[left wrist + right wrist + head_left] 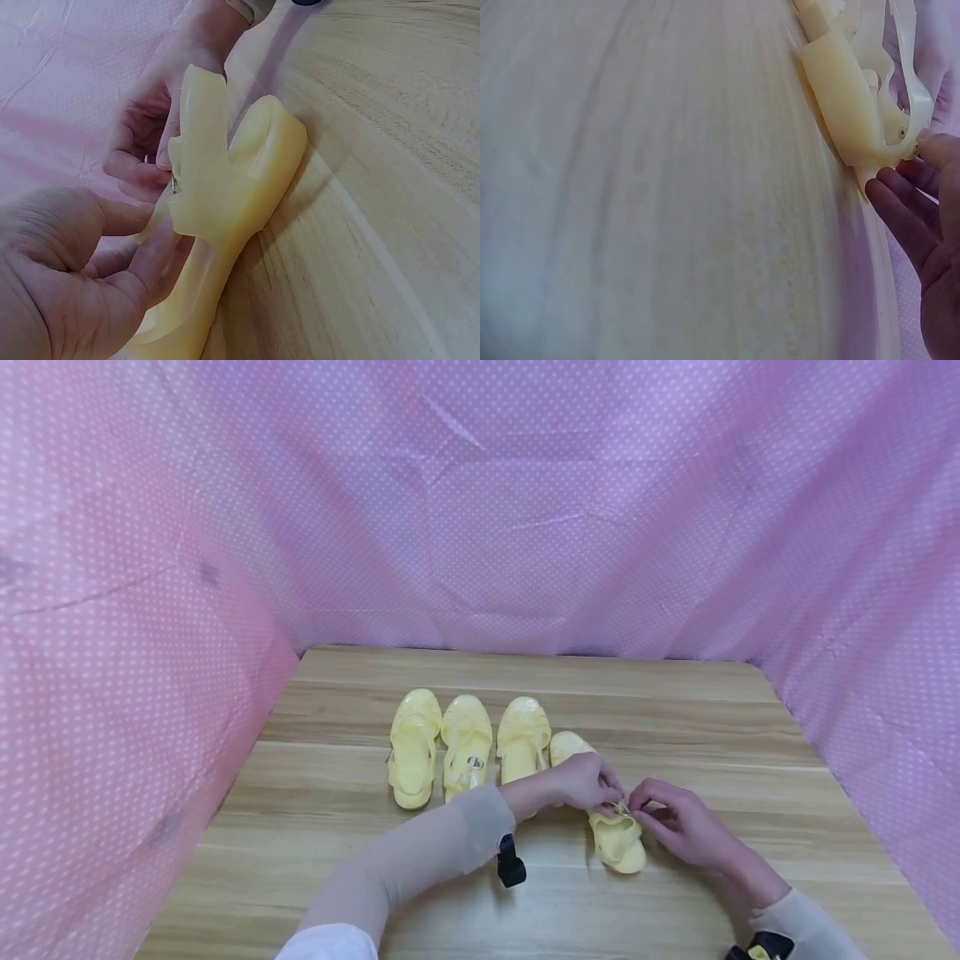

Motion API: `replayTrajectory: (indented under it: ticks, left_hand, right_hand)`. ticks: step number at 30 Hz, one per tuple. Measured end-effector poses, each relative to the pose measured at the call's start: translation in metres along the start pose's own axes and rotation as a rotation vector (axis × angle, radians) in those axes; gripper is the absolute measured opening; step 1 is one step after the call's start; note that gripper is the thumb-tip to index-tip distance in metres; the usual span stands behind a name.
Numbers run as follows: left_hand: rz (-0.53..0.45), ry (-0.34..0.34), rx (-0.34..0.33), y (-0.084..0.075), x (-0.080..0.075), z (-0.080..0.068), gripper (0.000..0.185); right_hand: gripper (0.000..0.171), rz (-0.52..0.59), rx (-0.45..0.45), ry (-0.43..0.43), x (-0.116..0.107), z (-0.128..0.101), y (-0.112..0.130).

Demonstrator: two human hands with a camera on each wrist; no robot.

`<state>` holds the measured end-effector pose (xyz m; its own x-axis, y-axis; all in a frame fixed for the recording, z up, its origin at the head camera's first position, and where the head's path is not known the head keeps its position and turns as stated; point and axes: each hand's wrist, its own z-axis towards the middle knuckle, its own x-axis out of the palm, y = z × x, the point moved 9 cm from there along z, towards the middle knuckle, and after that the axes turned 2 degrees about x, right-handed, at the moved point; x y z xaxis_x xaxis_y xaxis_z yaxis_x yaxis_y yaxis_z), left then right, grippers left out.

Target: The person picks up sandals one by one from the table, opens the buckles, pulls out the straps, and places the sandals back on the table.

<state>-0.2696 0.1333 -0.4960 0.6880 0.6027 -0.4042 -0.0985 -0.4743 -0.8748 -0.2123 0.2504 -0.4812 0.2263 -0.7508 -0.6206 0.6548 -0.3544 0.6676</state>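
Several yellow jelly sandals lie in a row on a wooden table [315, 843]. Both hands meet over the rightmost sandal [619, 848], which lies heel toward me. My left hand [602, 790] holds it from the left, its thumb [124, 217] against the ankle strap [196, 135]. From the right, my right hand [643, 807] pinches the strap at its small metal buckle [173, 182]. In the right wrist view the right fingers [900, 217] touch the sandal's side [847, 97] near the buckle hole. The sandal's middle is hidden under the hands in the head view.
Three more yellow sandals [414, 747] [467, 745] [522, 737] stand side by side left of the held one. Pink dotted cloth [480, 527] walls the table on three sides. Black wrist devices [511, 862] [757, 948] sit on both forearms.
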Motion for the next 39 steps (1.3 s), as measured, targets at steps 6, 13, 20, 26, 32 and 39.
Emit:
replayTrajectory:
  ticks: [6, 13, 20, 26, 32, 39]
  left_hand:
    - [-0.044, -0.02, -0.019, 0.003, 0.003, 0.001, 0.013]
    - [0.161, 0.017, 0.06, -0.005, 0.006, 0.004, 0.011]
    - [0.001, -0.024, 0.015, 0.006, 0.001, 0.004, 0.013]
    - [0.078, -0.041, 0.036, 0.001, 0.002, 0.004, 0.012]
    - [0.209, 0.017, 0.059, -0.008, 0.005, 0.004, 0.008]
    - [0.089, -0.033, 0.019, -0.001, 0.0, 0.002, 0.012]
  right_hand:
    - [0.039, -0.008, -0.03, -0.007, 0.0, 0.0, 0.001]
    - [0.041, 0.005, -0.011, -0.002, 0.0, -0.001, -0.001]
    - [0.04, -0.019, -0.04, -0.006, 0.001, -0.001, 0.0]
    - [0.04, -0.05, 0.02, -0.012, 0.0, -0.003, -0.01]
    - [0.04, -0.032, -0.013, -0.008, 0.001, -0.001, -0.004]
    - [0.039, -0.042, 0.055, 0.01, 0.001, -0.001, -0.009]
